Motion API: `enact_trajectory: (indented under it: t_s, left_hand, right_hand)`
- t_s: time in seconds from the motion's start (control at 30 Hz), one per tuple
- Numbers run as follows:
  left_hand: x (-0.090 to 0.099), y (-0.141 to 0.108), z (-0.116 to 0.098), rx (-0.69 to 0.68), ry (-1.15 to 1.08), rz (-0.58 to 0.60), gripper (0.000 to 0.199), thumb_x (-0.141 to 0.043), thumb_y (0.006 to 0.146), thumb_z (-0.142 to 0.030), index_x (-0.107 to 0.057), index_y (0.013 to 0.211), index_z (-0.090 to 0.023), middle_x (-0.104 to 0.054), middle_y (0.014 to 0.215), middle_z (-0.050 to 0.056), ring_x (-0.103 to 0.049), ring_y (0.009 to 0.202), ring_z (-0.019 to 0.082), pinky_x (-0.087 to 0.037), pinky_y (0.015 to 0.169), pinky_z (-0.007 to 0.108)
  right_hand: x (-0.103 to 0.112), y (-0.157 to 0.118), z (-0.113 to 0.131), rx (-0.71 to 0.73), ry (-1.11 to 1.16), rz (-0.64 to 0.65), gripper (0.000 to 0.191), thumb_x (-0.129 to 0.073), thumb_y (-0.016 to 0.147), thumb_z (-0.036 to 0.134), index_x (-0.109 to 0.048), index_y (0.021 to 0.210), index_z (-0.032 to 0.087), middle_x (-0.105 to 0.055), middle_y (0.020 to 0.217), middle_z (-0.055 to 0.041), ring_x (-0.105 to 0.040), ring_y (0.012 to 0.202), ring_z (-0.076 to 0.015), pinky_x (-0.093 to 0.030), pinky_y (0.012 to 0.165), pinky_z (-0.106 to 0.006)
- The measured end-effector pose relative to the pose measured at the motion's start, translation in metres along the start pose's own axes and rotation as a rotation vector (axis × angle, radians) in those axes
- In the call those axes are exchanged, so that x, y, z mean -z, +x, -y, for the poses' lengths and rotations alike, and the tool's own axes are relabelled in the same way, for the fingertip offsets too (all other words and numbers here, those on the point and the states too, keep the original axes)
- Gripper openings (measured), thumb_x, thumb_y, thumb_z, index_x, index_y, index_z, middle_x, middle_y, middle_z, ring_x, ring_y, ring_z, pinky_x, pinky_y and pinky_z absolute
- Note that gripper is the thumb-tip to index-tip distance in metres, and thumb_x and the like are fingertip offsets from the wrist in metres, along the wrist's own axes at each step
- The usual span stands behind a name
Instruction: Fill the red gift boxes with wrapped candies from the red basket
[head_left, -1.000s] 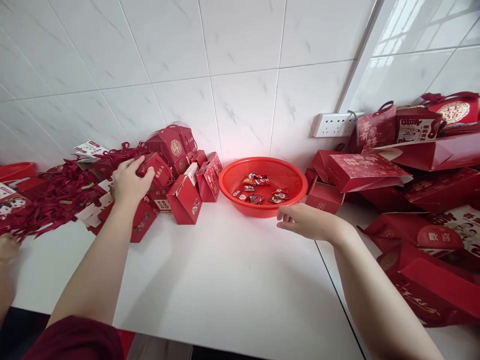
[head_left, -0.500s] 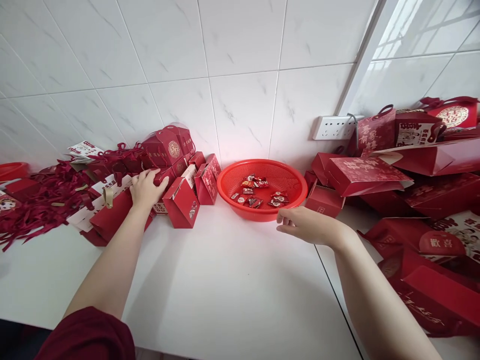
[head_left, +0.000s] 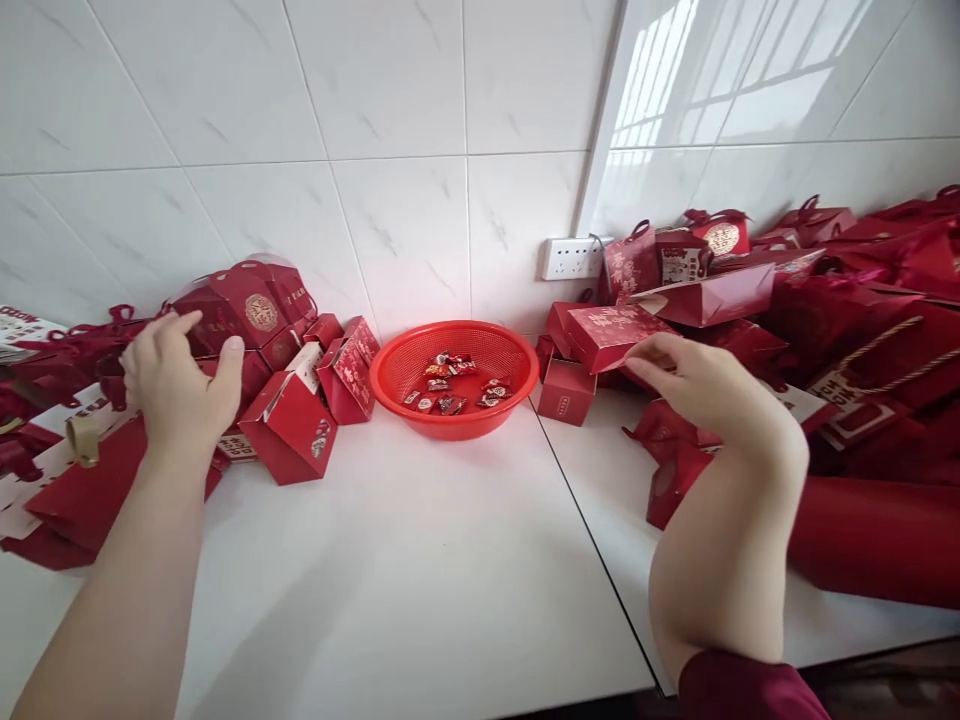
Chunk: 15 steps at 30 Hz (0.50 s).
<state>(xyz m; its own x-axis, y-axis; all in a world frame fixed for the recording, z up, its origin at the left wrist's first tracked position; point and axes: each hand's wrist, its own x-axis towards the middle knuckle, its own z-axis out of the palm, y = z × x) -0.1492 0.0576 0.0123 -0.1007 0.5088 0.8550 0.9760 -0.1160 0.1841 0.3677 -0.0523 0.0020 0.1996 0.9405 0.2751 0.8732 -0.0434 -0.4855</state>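
Observation:
My left hand (head_left: 172, 385) is over the red gift boxes on the left, fingers spread and thumb raised, holding nothing. Just behind it sits a dark red hexagonal box (head_left: 244, 305) with a round gold emblem. To its right a red box with a slanted top (head_left: 289, 430) stands on the white table. On the right, my right hand (head_left: 694, 380) pinches the near right end of a red floral-printed gift box (head_left: 611, 333), which lies on other boxes. Between the hands stands a red plastic basket (head_left: 454, 428) with several wrapped candies (head_left: 450, 370) inside.
A large heap of red boxes and bags (head_left: 862, 330) covers the right side. More boxes with ribbons (head_left: 67, 440) crowd the left. A white power strip (head_left: 571, 259) is against the tiled wall (head_left: 405, 230). A dark seam (head_left: 592, 540) crosses the white tabletop (head_left: 420, 580).
The view has turned to the right. My right hand has gone from beside the basket rim to the floral box. The fingers of my left hand have lifted and spread above the left boxes.

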Motion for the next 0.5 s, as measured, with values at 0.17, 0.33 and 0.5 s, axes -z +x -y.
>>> enact_trajectory:
  t_s: [0.17, 0.33, 0.5]
  left_hand:
    - [0.003, -0.084, -0.114, -0.43, -0.401, 0.14, 0.03, -0.051, 0.097, -0.031, -0.062, 0.122, -0.018, -0.067, 0.122, 0.008, -0.058, 0.12, 0.021, -0.042, 0.108, 0.037]
    - [-0.038, -0.197, -0.162, -0.74, -0.529, 1.023, 0.059, -0.05, 0.098, -0.049, -0.039, 0.152, -0.029, -0.035, 0.16, 0.007, -0.041, 0.143, 0.029, -0.033, 0.118, 0.048]
    - [-0.059, -0.221, -0.158, -0.717, -0.577, 1.201, 0.064, -0.044, 0.099, -0.056, -0.024, 0.157, -0.037, -0.02, 0.165, 0.004, -0.021, 0.152, 0.032, -0.012, 0.123, 0.06]
  right_hand:
    - [0.004, 0.0, -0.028, -0.199, 0.003, -0.226, 0.021, -0.053, 0.09, 0.033, -0.066, 0.104, 0.023, -0.072, 0.106, -0.0099, -0.064, 0.102, -0.0295, -0.046, 0.087, -0.039]
    - [-0.007, 0.015, -0.045, -0.27, -0.041, -0.19, 0.023, -0.051, 0.091, 0.032, -0.067, 0.104, 0.021, -0.072, 0.11, -0.01, -0.064, 0.102, -0.0294, -0.046, 0.085, -0.039]
    - [-0.035, 0.04, -0.039, -0.083, -0.087, -0.052, 0.021, -0.051, 0.092, 0.029, -0.068, 0.095, 0.019, -0.073, 0.102, -0.0111, -0.065, 0.095, -0.0278, -0.046, 0.081, -0.037]
